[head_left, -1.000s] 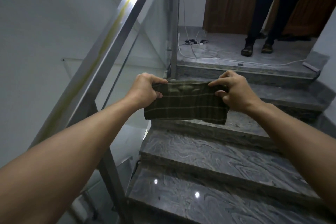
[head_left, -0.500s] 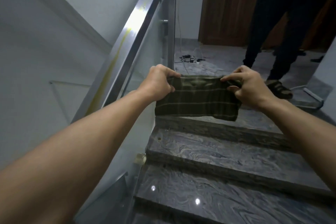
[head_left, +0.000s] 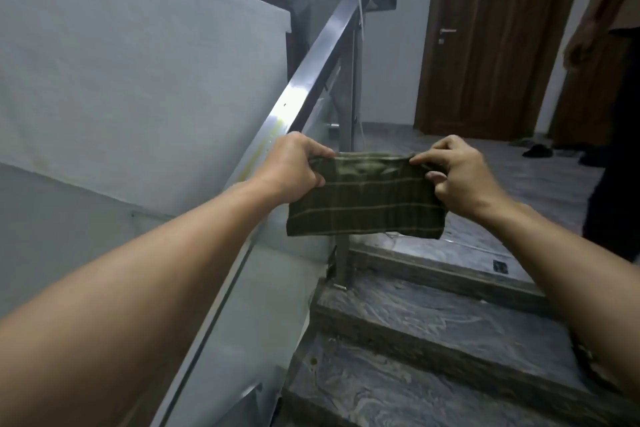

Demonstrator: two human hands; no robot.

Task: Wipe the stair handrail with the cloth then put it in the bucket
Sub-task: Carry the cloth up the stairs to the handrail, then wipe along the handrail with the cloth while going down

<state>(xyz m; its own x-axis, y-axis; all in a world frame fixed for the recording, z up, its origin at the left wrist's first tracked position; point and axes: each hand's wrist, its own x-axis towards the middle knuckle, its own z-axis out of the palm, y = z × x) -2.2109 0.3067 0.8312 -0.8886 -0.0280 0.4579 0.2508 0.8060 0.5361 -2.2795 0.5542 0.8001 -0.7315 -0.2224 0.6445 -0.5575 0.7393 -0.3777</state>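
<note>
A folded dark green checked cloth (head_left: 365,204) hangs stretched between both hands at chest height over the steps. My left hand (head_left: 294,170) pinches its top left corner and my right hand (head_left: 457,175) pinches its top right corner. The steel handrail (head_left: 311,78) slopes up from lower left to the top of the stairs, just left of the cloth, with yellowish streaks (head_left: 273,130) near my left hand. The cloth is close to the rail but not touching it. No bucket is in view.
A glass panel (head_left: 277,288) and a steel post (head_left: 344,253) stand below the rail. Grey marble steps (head_left: 433,329) rise to a landing with brown doors (head_left: 485,38). Another person (head_left: 616,114) stands at the right edge. A white cable (head_left: 360,10) hangs by the post.
The view has tilted up and moved closer to the stair top. Both hands keep the cloth stretched, now nearer the handrail's upper part. The standing person has shifted to the right edge.
</note>
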